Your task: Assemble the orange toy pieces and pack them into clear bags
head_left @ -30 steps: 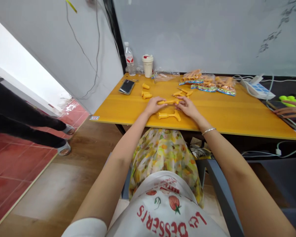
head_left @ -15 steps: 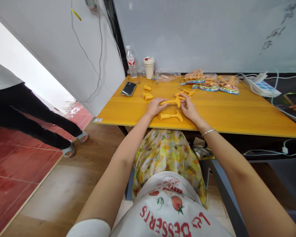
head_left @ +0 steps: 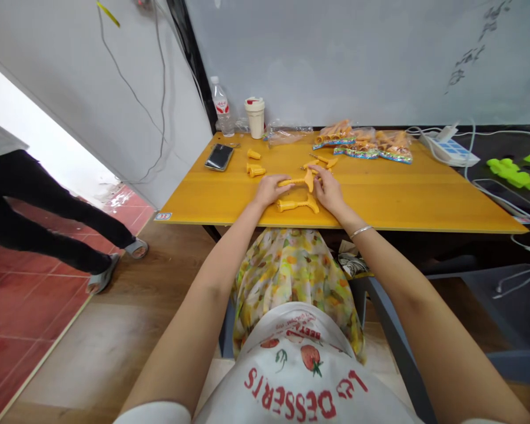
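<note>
My left hand (head_left: 271,189) is closed around the shaft end of a yellow T-shaped plastic tool (head_left: 298,182), held level just above the table. My right hand (head_left: 327,187) has its fingers pressed to the crossbar end of the same tool. Directly below it, a second yellow T-shaped tool (head_left: 295,205) lies on the table near the front edge. Beyond my right fingers lie yellow handled pieces (head_left: 327,161) with thin metal shafts, partly hidden by the hand. Several short yellow tubular caps (head_left: 254,154) lie beyond my left hand.
A dark phone (head_left: 219,157), a water bottle (head_left: 222,109) and a lidded cup (head_left: 255,118) stand or lie at the back left. Plastic bags of orange-yellow parts (head_left: 394,146) and a power strip (head_left: 450,148) are at the back right. A person (head_left: 48,206) stands at left.
The view has turned slightly right, bringing bright green pieces into sight at the right. Both hands keep the T-shaped tool at nearly the same place. The standing person's rear foot has shifted.
</note>
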`<control>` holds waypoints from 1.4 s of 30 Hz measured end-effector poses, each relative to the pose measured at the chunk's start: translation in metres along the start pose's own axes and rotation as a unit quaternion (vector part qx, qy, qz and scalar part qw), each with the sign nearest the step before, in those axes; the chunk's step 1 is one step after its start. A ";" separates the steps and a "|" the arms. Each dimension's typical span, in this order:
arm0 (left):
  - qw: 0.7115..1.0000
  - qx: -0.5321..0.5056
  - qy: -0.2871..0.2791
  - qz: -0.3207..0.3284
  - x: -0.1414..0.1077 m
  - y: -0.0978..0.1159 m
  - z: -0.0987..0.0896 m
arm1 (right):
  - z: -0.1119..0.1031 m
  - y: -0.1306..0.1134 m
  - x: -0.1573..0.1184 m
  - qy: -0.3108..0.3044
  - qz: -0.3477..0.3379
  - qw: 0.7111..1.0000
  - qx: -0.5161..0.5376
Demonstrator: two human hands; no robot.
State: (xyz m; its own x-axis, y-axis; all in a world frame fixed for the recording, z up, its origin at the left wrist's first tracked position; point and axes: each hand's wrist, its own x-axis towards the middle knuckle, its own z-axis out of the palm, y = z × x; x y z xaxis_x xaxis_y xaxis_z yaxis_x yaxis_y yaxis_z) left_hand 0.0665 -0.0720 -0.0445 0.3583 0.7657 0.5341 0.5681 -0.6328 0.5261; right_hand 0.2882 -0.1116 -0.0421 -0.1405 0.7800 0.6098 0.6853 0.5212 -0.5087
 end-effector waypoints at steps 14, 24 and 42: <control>0.999 0.002 -0.010 0.044 -0.001 -0.004 0.005 | 0.003 0.003 0.002 -0.046 -0.004 0.997 -0.056; 0.998 0.011 -0.015 0.063 -0.001 0.001 0.008 | 0.002 -0.003 0.006 -0.101 0.105 0.987 0.069; 0.993 0.111 -0.008 0.028 0.001 0.002 0.002 | 0.001 0.009 0.008 0.015 0.165 0.983 0.077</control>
State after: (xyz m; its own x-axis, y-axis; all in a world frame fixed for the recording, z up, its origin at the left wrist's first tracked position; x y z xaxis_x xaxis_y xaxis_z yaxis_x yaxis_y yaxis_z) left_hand 0.0691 -0.0722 -0.0445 0.4049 0.7331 0.5465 0.6955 -0.6349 0.3363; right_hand 0.2924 -0.1006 -0.0429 0.0940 0.9060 0.4127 0.5734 0.2896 -0.7664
